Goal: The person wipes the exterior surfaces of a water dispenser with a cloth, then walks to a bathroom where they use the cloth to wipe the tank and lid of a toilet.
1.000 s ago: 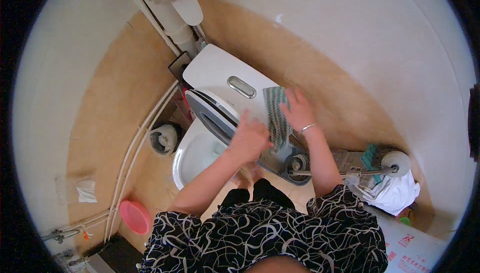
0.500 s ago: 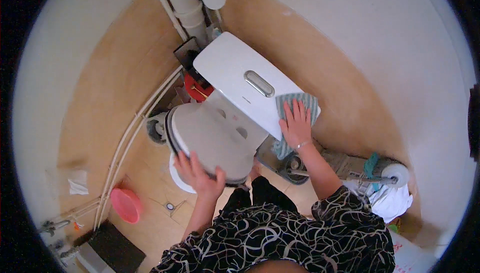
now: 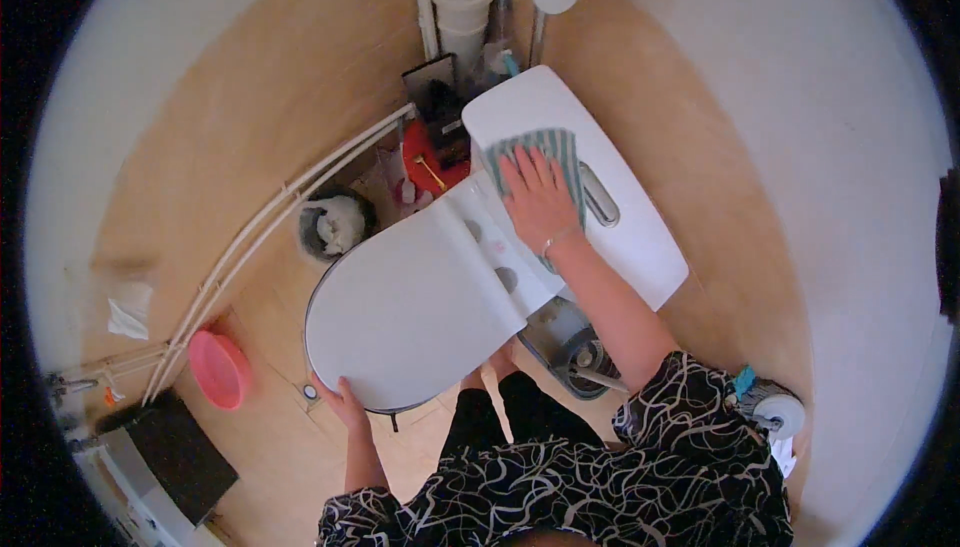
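My right hand (image 3: 542,199) lies with its fingers spread over a green-and-white striped cloth (image 3: 563,147), pressing it to the white toilet tank lid (image 3: 640,257) beside the silver flush button (image 3: 600,195). At the front edge of the white toilet lid (image 3: 410,307), my left hand (image 3: 345,405) has its thumb on top, and its other fingers are partly hidden at the rim. The toilet lid looks lowered over the bowl, which it hides from view.
A waste bin (image 3: 338,225) and a red container (image 3: 432,159) stand left of the tank. A pink basin (image 3: 220,369) is near the left wall pipes. Right of the toilet sits a grey tub (image 3: 560,335); a paper roll (image 3: 778,414) is farther right.
My right hand has slid the cloth from the tank's right end to its left part. The toilet lid has come down, with my left hand now at its front edge. The view has shifted.
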Available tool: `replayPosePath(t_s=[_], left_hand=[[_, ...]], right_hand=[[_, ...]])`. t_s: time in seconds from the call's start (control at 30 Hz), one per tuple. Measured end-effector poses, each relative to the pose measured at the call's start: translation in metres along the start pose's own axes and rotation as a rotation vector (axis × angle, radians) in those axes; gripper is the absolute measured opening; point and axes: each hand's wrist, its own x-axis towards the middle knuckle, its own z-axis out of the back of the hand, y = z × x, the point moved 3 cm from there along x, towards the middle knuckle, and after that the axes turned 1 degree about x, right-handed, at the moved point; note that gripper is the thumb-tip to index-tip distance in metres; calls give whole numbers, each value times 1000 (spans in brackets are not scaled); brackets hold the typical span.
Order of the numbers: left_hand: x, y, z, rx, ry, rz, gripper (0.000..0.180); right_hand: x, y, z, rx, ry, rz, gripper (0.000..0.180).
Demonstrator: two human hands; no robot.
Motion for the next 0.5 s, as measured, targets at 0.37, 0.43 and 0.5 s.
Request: replayPosePath(t_s=[0.37, 0.43, 0.5], left_hand=[[29, 116, -22, -116, -46, 482, 57], [25, 136, -21, -139, -64, 697, 57], [30, 138, -22, -53, -3, 670, 57]], right_hand=[[95, -13, -7, -3, 23, -131, 50], [69, -5, -9, -25, 39, -92, 50], [59, -2, -8, -42, 54, -52, 50]])
